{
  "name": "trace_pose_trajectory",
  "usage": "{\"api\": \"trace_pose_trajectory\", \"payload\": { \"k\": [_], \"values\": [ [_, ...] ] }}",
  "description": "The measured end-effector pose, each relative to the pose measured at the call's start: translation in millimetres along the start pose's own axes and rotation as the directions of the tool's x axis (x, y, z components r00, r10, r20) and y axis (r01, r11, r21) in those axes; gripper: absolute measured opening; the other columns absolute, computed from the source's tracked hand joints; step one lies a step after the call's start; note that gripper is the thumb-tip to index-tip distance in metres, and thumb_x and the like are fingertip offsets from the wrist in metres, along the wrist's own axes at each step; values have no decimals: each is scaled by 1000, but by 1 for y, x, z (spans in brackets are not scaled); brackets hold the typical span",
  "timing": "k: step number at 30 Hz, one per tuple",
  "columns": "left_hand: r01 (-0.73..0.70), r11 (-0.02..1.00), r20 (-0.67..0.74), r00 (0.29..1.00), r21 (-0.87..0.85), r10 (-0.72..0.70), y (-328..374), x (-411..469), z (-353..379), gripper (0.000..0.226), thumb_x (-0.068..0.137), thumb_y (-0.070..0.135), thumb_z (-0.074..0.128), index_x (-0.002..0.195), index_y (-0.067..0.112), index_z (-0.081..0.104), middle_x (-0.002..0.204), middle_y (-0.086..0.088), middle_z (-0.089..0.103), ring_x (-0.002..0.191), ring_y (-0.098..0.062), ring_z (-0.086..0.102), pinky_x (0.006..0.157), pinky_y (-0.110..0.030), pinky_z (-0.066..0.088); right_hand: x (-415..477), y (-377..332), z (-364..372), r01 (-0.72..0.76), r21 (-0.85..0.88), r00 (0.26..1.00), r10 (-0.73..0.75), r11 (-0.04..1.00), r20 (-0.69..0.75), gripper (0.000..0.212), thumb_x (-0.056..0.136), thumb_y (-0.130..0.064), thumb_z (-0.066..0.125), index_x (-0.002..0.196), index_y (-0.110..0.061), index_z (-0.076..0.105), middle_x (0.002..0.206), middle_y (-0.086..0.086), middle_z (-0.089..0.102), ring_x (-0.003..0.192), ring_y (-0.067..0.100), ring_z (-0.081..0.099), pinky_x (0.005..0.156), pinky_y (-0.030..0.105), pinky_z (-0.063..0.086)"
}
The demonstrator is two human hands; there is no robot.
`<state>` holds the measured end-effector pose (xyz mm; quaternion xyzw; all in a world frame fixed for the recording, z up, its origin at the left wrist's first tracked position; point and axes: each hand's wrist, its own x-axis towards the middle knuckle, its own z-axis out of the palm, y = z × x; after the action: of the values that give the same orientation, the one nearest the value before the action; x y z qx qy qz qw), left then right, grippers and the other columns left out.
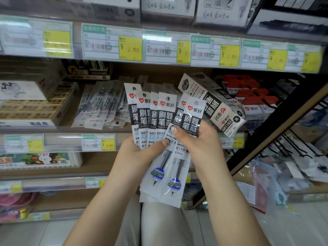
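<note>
Fanned refill packets (165, 118) between the fingers (178, 130)

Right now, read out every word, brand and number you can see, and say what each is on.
"爱好", "刷题笔芯": pen refill packets.
"0.5mm": front packet.
"ST": its blue sticker.
"GR1103", "黑": refill box.
"大容量", "100%": black box.
"¥ 2.00": upper shelf price tag.
"¥ 2.00": lower price tag.
"36": rabbit box.
Barcodes and small print: too blurred.
</note>
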<state>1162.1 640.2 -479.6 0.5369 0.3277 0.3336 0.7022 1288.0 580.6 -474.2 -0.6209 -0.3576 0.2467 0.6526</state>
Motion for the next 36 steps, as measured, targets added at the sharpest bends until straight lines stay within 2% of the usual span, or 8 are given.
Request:
{"api": "trace_pose_trajectory", "payload": {
  "k": [8, 12, 16, 24, 27, 31, 33, 36],
  "values": [
    [-1, 1000, -218, 976, 24, 7, 4, 3, -23, 28, 83, 7, 66, 74, 32, 73, 83, -1, 75, 79, -26, 71, 81, -53, 54, 29, -15, 14, -45, -173, 999, 43, 984, -13, 11, 89, -25, 61, 100, -27, 61, 102, -4, 69, 97, 16, 66, 90, 44, 52],
    [15, 999, -314, 949, -46, -28, 7, 8, -42, 16, 84, 7, 64, 82, 21, 69, 76, 0, 74, 68, -20, 70, 65, -38, 54, 80, -17, 20, -160, -223, 986, 144, 962, -85, 48, 95, -30, 53, 137, -14, 39, 126, -1, 56, 106, 20, 59, 81, 32, 55],
    [30, 999, -321, 946, -44, -42, 7, 9, -52, 24, 85, 8, 62, 77, 28, 72, 83, -4, 74, 79, -29, 70, 73, -46, 54, 145, -13, 44, -88, -401, 996, 88, 912, -20, 53, 90, -33, 60, 136, -11, 45, 136, 8, 52, 122, 26, 52, 97, 32, 45],
    [45, 999, -300, 953, -13, -47, 12, 9, -57, 21, 84, 10, 64, 75, 27, 72, 81, 0, 75, 71, -19, 72, 68, -39, 53, 171, -4, 82, 98, -785, 994, -21, 612, 107, 42, 95, -27, 51, 133, -10, 47, 138, 12, 49, 127, 29, 43, 105, 33, 35],
    [48, 999, -252, 966, -22, -52, 14, 10, -55, 17, 85, 10, 64, 80, 24, 71, 83, 0, 75, 74, -20, 72, 70, -38, 54, 130, -18, 76, 263, -623, 961, -256, 736, 103, 30, 96, -30, 50, 117, -9, 54, 112, 9, 62, 104, 25, 57, 83, 25, 41],
    [-7, 1000, -193, 981, -14, 4, 17, 8, -44, 28, 84, 10, 64, 75, 35, 74, 85, 3, 75, 78, -15, 72, 75, -38, 53, 69, -17, 76, -43, -126, 980, 66, 991, 189, 65, 80, -70, 46, 130, -28, 51, 124, -20, 52, 119, 10, 50, 101, 28, 38],
    [-20, 999, -155, 988, -27, 16, 18, 5, -37, 32, 84, 7, 62, 74, 35, 74, 84, 2, 75, 78, -17, 72, 75, -39, 53, 50, -10, 74, -246, 110, 946, 213, 963, 246, 80, 65, -84, 47, 128, -35, 54, 135, -14, 54, 127, 13, 48, 109, 44, 34],
    [-38, 999, -63, 997, -30, 36, 19, -2, -31, 34, 84, 5, 60, 76, 34, 74, 84, -1, 75, 77, -17, 72, 68, -34, 55, 25, -11, 60, -321, 107, 913, 277, 941, 300, 64, 62, -71, 68, 111, -31, 64, 123, -4, 65, 119, 18, 57, 106, 51, 38]
  ]
}}
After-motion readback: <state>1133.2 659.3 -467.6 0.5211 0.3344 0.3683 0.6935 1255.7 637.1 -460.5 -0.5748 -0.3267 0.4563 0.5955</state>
